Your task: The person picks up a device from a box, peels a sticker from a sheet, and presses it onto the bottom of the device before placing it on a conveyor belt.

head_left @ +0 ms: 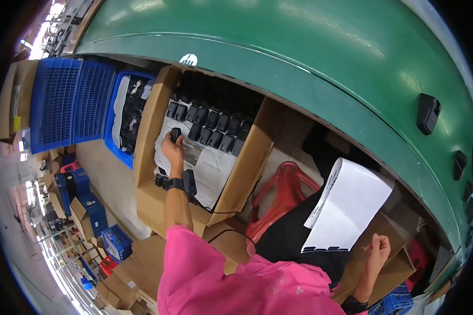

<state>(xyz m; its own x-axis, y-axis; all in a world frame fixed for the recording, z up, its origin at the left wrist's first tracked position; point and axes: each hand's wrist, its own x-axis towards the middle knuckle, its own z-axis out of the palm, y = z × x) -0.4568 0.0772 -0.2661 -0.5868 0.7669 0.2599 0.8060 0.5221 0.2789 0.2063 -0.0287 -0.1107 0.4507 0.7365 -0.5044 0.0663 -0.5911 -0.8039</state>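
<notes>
My left hand reaches into an open cardboard box and grips a small black plastic device. Under that hand lies a white printed sheet. Similar black devices stand in rows beyond it, and more black parts with a cable lie by my left wrist. My right hand hangs at the right with its fingers pinched together; what they hold, if anything, is too small to name. Beside it, a folded sheaf of white paper strips rests on my lap.
A green table spans the top, with black devices on its right end. Left of the box stand a blue bin of black parts and blue crates. A red stool is between the box and my leg.
</notes>
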